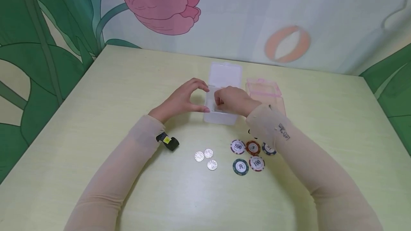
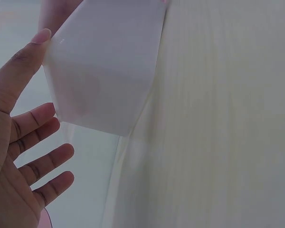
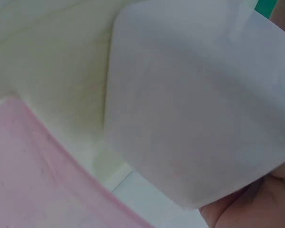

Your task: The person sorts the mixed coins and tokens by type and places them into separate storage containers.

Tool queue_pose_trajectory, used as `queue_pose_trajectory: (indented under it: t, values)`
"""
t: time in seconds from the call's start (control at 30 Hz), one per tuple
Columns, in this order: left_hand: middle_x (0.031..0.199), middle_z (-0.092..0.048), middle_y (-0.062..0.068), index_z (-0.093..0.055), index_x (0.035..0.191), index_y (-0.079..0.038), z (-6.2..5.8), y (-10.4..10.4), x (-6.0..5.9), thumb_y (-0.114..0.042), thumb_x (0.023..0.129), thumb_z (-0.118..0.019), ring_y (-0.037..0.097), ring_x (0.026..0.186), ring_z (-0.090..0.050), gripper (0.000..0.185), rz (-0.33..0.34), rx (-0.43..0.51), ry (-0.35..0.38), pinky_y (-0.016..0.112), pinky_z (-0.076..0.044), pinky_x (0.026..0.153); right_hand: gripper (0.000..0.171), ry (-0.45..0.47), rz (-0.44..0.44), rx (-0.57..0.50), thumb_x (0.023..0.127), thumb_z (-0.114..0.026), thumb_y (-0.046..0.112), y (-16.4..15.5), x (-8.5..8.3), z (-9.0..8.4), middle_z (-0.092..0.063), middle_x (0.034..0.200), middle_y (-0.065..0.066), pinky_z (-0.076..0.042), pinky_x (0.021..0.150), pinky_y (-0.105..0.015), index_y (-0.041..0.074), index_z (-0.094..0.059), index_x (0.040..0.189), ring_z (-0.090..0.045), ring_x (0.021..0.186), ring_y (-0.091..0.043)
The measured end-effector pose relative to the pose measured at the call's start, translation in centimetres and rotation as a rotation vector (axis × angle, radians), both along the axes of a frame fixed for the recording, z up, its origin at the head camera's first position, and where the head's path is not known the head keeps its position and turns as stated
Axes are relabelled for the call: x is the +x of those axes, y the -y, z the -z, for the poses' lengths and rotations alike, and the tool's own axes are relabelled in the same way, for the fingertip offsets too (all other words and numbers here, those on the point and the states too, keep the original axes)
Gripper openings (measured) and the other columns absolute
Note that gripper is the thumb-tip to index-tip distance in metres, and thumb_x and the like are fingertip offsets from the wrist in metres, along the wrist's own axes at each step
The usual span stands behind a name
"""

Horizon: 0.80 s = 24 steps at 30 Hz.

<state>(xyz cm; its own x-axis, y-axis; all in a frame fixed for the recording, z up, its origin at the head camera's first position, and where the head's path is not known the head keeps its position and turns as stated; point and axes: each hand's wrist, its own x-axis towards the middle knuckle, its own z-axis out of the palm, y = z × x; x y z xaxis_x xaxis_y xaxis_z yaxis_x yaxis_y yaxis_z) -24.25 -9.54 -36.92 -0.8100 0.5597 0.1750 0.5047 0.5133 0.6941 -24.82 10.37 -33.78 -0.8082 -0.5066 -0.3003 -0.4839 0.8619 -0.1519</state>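
- Looks like the opening or setting-up stage: the clear box [image 1: 221, 111] sits mid-worktop [image 1: 96, 117], lid up.
- Left hand [image 1: 181, 99] steadies its side, fingers relaxed and straight.
- Right hand [image 1: 232, 101] is curled over the box; can't tell whether it grips anything.
- Next move probably needs a steady box.
- Readable: chips [image 1: 247, 156] marked 500, 100, 5. Sleeve lettering is unreadable.

Head view high over the table [image 1: 96, 92]; both wrist views close on clear box [image 1: 221, 117].
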Motion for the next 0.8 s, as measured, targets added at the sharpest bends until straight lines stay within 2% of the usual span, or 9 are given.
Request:
queue_pose_trajectory:
  t: [0.47, 0.8]
  values:
    - [0.132, -0.052, 0.008, -0.058, 0.120, -0.007, 0.07, -0.07, 0.01, -0.027, 0.073, -0.085, 0.024, 0.132, -0.043, 0.058, -0.007, 0.002, -0.008, 0.039, -0.033, 0.115, 0.013, 0.008, 0.012, 0.057, 0.091, -0.065, 0.021, 0.05, -0.27, 0.14, -0.067, 0.092, -0.005, -0.050, 0.074, -0.035, 0.010, -0.065, 0.098, -0.058, 0.081, -0.022]
    - [0.134, -0.051, 0.008, -0.057, 0.121, -0.006, -0.15, -0.08, 0.30, -0.026, 0.073, -0.084, 0.024, 0.132, -0.042, 0.058, -0.011, 0.003, 0.011, 0.040, -0.033, 0.115, 0.021, -0.009, 0.018, 0.076, 0.089, -0.068, 0.030, 0.14, -0.13, 0.27, -0.069, 0.094, -0.004, -0.050, 0.074, -0.035, 0.011, -0.065, 0.099, -0.058, 0.082, -0.022]
